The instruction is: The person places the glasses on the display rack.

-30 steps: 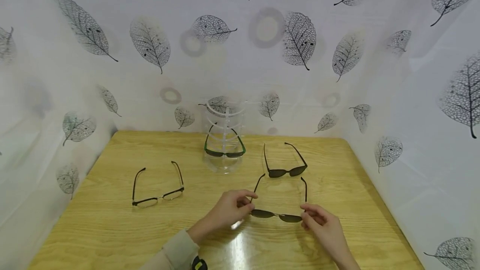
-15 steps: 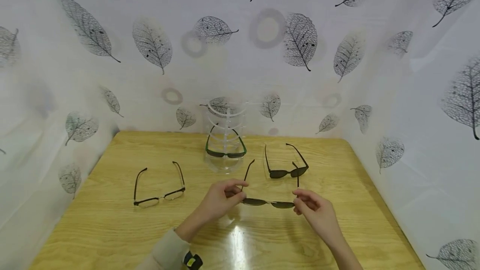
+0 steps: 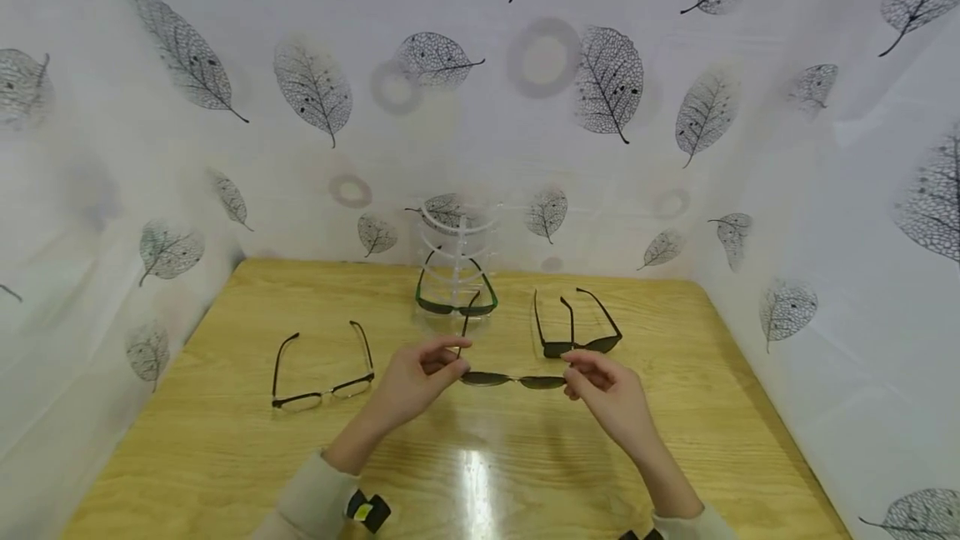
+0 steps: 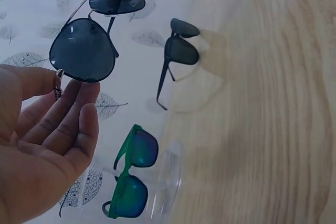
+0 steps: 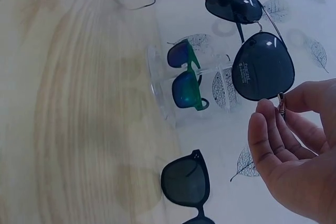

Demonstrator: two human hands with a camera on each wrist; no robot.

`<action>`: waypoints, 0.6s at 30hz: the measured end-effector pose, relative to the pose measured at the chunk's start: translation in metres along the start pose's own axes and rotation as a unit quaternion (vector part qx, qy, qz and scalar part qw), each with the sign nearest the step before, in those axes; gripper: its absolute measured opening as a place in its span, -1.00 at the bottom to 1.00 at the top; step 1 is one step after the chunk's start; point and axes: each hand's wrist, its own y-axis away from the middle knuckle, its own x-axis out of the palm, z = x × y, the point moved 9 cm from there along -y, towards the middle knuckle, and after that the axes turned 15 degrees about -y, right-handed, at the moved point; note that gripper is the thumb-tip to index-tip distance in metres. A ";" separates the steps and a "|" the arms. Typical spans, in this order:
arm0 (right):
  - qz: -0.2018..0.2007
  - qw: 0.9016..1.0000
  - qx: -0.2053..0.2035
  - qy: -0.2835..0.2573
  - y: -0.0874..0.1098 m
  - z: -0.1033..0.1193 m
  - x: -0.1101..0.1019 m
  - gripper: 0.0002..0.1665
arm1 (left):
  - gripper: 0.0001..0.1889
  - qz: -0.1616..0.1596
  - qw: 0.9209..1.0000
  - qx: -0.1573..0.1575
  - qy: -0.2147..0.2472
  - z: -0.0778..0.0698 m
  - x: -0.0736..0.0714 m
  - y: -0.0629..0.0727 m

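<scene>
With thumb and fingers of my left hand (image 3: 416,377) and right hand (image 3: 615,398) closed on opposite hinges, I hold the aviator sunglasses (image 3: 491,378) above the surface (image 3: 225,448), clear display stand (image 3: 461,250) at 11 o'clock, presumably keeping lenses untouched.

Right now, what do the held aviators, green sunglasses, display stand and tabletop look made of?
Aviator sunglasses: thin, shiny frame, probably metal; dark, glossy lenses, glass or plastic unclear.
Green sunglasses: thick, opaque frame, likely plastic; blue-green sheen suggests mirrored lenses.
Display stand: see-through with pale edges, probably clear acrylic.
Tabletop: wood grain with glossy glare; solid wood or laminate, can't tell.
</scene>
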 end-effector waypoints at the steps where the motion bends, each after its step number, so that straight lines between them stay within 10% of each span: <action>1: 0.004 1.000 -0.005 -0.001 -0.003 0.001 0.002 -0.74 | -0.66 -0.005 1.000 0.002 0.000 -0.001 -0.003 0.000; 18: 0.036 0.998 -0.003 -0.043 -0.046 0.009 0.033 -0.71 | -0.66 -0.054 0.999 -0.001 0.001 0.009 -0.042 -0.002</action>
